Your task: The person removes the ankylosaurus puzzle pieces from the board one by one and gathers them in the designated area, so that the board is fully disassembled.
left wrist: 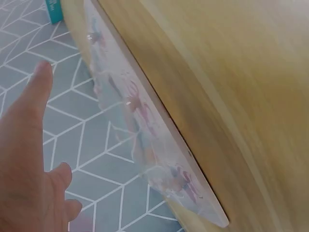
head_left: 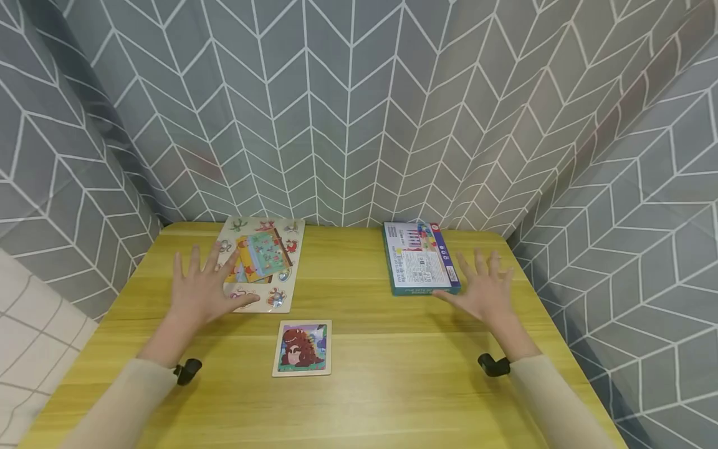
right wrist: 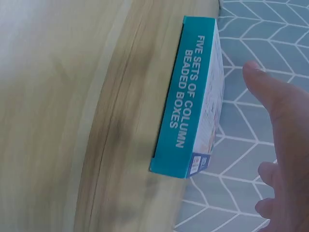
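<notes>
My left hand (head_left: 200,292) has its fingers spread and holds nothing, over the near left side of a pale board (head_left: 297,249) with small animal pieces round its edge. On that board lie overlapping colourful cards (head_left: 268,252). Also spread and holding nothing, my right hand (head_left: 483,290) is by the near right corner of a teal-edged box (head_left: 421,259). In the right wrist view the side of the box (right wrist: 186,96) reads "FIVE SETS OF COLUMN BEADED BOXES". Between the hands, nearer the front, a square dinosaur picture puzzle (head_left: 303,348) lies flat.
All of this is on a yellow wood-grain table (head_left: 381,399). A grey curtain (head_left: 348,112) with white zigzag lines hangs behind the table and along its sides. Pale cloth with a grid pattern (head_left: 39,330) is at the left. Each wrist wears a black camera (head_left: 187,371).
</notes>
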A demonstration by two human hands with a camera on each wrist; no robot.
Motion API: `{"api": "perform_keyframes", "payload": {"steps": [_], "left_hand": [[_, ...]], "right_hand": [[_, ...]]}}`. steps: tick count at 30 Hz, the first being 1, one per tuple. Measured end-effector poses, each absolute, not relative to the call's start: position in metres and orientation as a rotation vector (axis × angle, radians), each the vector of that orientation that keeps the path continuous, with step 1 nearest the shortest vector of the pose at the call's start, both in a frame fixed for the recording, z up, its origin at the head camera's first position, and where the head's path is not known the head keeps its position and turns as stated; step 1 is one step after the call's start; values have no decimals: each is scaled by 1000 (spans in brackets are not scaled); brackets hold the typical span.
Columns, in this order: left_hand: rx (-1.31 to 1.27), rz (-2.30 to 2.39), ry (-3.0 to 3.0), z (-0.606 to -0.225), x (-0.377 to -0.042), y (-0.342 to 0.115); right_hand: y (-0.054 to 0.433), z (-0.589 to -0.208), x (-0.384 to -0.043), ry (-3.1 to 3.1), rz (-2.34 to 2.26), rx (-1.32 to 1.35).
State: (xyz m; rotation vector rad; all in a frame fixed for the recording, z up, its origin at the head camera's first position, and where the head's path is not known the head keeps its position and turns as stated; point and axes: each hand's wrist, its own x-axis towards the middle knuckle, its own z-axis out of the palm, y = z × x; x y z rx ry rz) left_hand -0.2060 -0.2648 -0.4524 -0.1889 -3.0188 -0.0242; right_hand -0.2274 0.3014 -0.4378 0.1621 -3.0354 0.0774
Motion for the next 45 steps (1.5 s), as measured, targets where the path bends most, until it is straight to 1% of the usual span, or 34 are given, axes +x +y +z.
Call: {"api": "perform_keyframes", "payload": {"steps": [6, 14, 19, 22, 28, 33, 37, 40, 45], "left_hand": [[-162, -144, -3010, -455, -192, -261], [-158, -360, -3068, -461, -165, -244], [-238, -504, -3017, -462, -154, -232], [-285, -666, -2969, -466, -148, -225], [-293, -1033, -2897, -479, -138, -213], [-372, -1179, -2864, -494, -131, -206], [-444, -1335, -2829, -507, -128, -204], [-500, -1348, -2843, -515, -127, -205], [-570, -1218, -2876, -524, -126, -208]], "right_hand": [[286, -442, -221, -3018, 17, 198], [249, -454, -210, -2965, 186, 372], [221, -458, -202, -2923, 434, 466], [204, -464, -199, -2906, 613, 509], [172, -481, -194, -2811, 903, 618], [147, -495, -197, -2654, 1157, 774], [125, -503, -200, -2577, 1261, 921], [106, -506, -200, -2583, 1278, 1024], [75, -508, -201, -2655, 1207, 1144]]}}
